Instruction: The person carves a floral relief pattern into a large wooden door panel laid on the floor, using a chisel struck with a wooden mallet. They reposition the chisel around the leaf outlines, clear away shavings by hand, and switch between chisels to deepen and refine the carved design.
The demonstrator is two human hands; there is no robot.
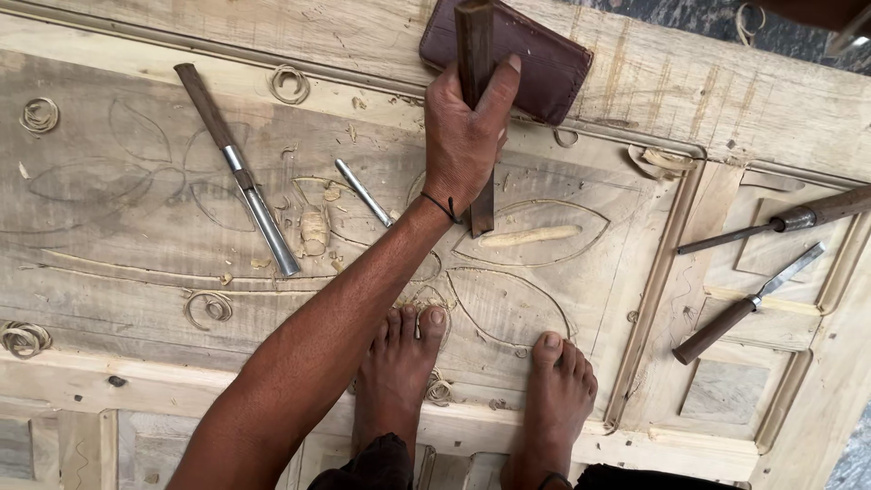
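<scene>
The left hand point(464, 136) was clenched round a dark wooden stick point(474, 100) held upright on the carved door panel point(136, 299), its lower end below the grip beside the leaf outline; a firm, steady hold suited it; the right hand was out of view

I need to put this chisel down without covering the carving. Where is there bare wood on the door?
Free: the plain top rail right of the brown pouch, and the bottom rail left of the feet. Crowded: around the hand gripping the wooden block, beside the long gouge, and the right panels holding two chisels.
</scene>
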